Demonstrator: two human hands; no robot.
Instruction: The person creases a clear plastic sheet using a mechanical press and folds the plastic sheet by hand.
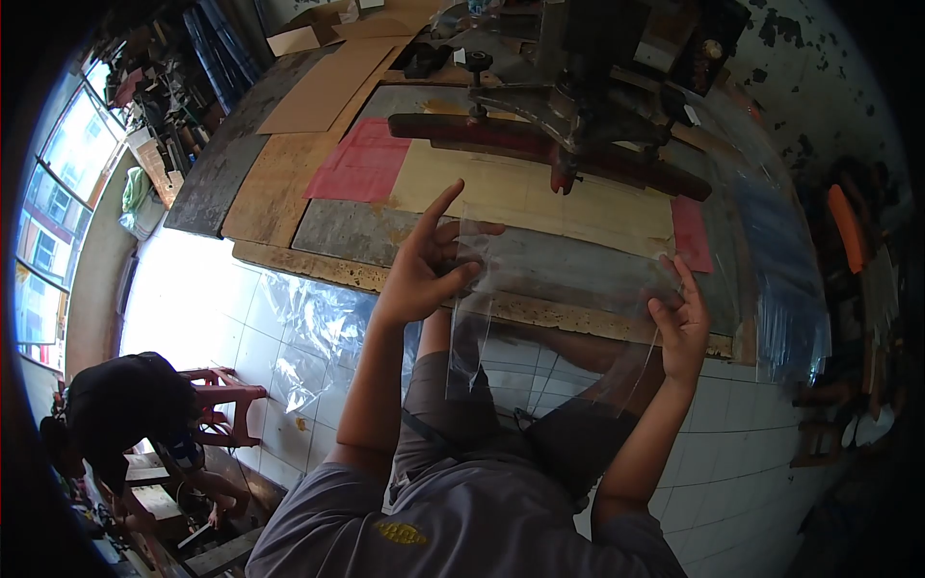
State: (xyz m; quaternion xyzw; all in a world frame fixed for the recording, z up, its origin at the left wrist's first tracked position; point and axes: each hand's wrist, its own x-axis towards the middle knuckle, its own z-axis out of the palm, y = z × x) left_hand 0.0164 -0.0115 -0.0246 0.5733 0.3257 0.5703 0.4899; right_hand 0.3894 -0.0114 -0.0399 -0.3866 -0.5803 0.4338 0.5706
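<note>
A clear plastic sheet or bag (568, 279) stretches between my two hands above the front edge of the workbench. My left hand (429, 265) holds its left edge between thumb and fingers, with the index finger pointing up and away. On the other side, my right hand (682, 318) pinches the upper right edge of the plastic. The lower part hangs loose over my lap. Just beyond it lies a cream-coloured sheet (540, 197) with pink pieces (361, 162) at its ends. Over that sheet sits a dark red press bar (626, 166) on a metal machine arm (568, 106).
Stacked clear plastic (785, 279) hangs at the bench's right side. More crumpled plastic (323, 332) is below the front edge at left. Cardboard (332, 87) lies at the back left. A person (130, 405) bends near a red stool (226, 400) at lower left.
</note>
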